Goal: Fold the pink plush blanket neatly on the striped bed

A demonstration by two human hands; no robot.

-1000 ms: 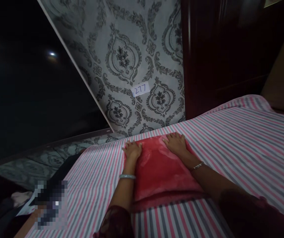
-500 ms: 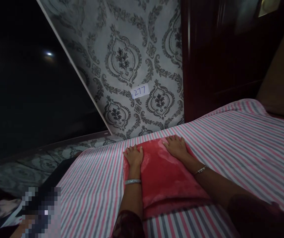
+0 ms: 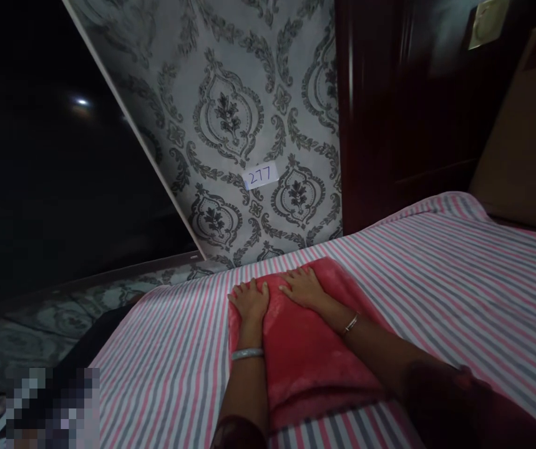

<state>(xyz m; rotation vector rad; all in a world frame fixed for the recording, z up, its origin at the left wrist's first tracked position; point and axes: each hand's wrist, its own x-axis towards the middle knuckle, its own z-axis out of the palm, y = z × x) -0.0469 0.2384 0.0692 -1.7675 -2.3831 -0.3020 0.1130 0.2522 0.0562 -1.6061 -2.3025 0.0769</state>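
Observation:
A folded red plush cloth (image 3: 305, 349) lies on a bed covered with a pink, grey and white striped sheet (image 3: 459, 274). My left hand (image 3: 250, 300) rests flat on the cloth's far left corner, fingers spread, a light bangle on the wrist. My right hand (image 3: 302, 288) lies flat on the far middle of the cloth, fingers stretched out, close beside the left hand, with a thin bracelet on the wrist. Neither hand grips anything.
A patterned grey wallpaper wall (image 3: 230, 118) with a paper label reading 277 (image 3: 261, 175) stands beyond the bed. Dark wooden furniture (image 3: 399, 112) rises at the right, a brown headboard (image 3: 525, 143) beyond it. A dark panel (image 3: 38, 156) fills the left. A blurred patch (image 3: 52, 405) sits bottom left.
My right hand has slid left across the cloth toward my left hand. The left hand stays on the left corner. The view has shifted slightly.

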